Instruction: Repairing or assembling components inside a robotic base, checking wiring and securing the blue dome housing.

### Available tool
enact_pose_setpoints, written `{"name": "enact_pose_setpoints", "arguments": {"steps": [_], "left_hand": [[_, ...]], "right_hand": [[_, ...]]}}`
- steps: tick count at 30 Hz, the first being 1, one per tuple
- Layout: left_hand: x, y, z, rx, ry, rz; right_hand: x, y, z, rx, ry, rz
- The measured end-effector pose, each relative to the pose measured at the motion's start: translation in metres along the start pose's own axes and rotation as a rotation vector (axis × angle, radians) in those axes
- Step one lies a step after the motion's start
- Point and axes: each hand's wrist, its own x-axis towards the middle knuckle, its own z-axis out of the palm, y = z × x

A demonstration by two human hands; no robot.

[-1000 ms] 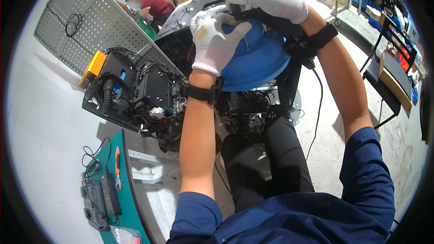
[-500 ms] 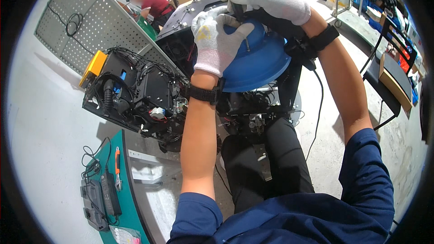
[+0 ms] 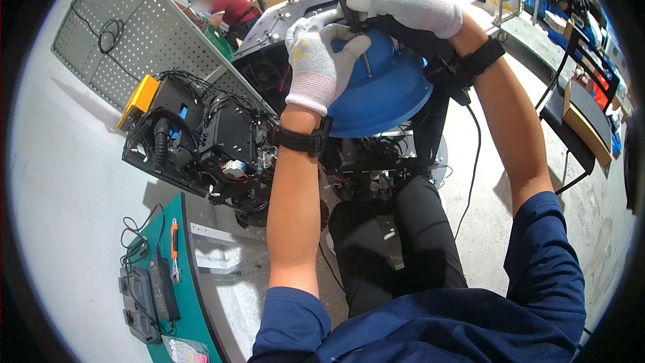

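1. Since the picture a second earlier, the fingers of the right hand (image 3: 396, 0) had shifted around the black handle (image 3: 345, 1), so that more of its upper part showed; the left hand (image 3: 321, 54) had hardly moved.
2. The black handle stood slightly tilted, toward twelve o'clock in the view, above the blue dome (image 3: 383, 101), which lay at one o'clock.
3. The right hand, in a white glove, held the handle narrowly between thumb and fingers, reaching it from three o'clock.
4. The left hand, also gloved, sat at the handle's seven o'clock, thumb and fingers curled narrowly near its lower end; I could not tell whether they gripped it.
5. A thin metal rod (image 3: 367, 66) showed at the handle's five o'clock, pointing down in front of the dome; the left hand hid whether the two were joined.
6. Between nine and ten o'clock stood a wired black machine (image 3: 225, 131) with a yellow block (image 3: 139, 103) on its outer side.
7. Near eight o'clock, a wrench (image 3: 175, 249) with an orange handle lay on a green mat (image 3: 191, 302), beside a black power adapter (image 3: 163, 289).
8. A co-worker in a red top (image 3: 234, 8) bent forward at eleven o'clock; a black chair (image 3: 568, 121) stood near three.
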Motion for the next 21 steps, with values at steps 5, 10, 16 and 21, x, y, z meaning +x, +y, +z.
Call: {"name": "enact_pose_setpoints", "arguments": {"steps": [5,10,16,21], "left_hand": [[0.0,0.004,0.001,0.08,0.091,0.12],[0.0,0.011,-0.002,0.001,0.074,0.012],[-0.001,0.01,0.0,0.092,0.049,0.048],[-0.004,-0.001,-0.001,0.043,0.104,0.13]], "right_hand": [[0.007,0.035,0.01,-0.159,0.1,-0.201],[0.007,0.046,0.012,-0.329,0.139,-0.167],[0.006,0.039,0.008,-0.438,0.114,-0.111],[-0.002,-0.035,-0.005,-0.076,-0.029,0.194]]}}
